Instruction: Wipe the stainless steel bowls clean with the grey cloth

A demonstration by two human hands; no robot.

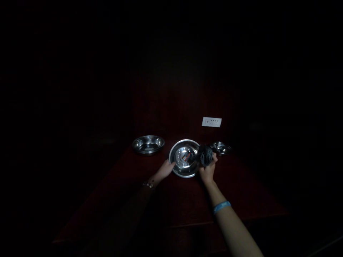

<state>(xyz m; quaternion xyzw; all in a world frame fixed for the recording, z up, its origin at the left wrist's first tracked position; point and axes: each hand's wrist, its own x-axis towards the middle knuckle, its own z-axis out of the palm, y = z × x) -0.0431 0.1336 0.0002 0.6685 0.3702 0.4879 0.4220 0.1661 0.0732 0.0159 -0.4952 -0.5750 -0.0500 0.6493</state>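
A shiny metal bowl is tilted toward me above the dark red table, with a sticker on its inner base. My left hand grips its left rim, thumb on the inside. At the bowl's right side, my right hand is closed around a dark bunched thing that looks like patterned cloth. Part of that dark thing reaches over the bowl's inside. Whether the right fingers also touch the bowl's rim is hidden.
On the table, a wide metal bowl stands at the back left. A smaller metal bowl lies behind my right hand. A white socket plate is on the back wall. The surroundings are very dark.
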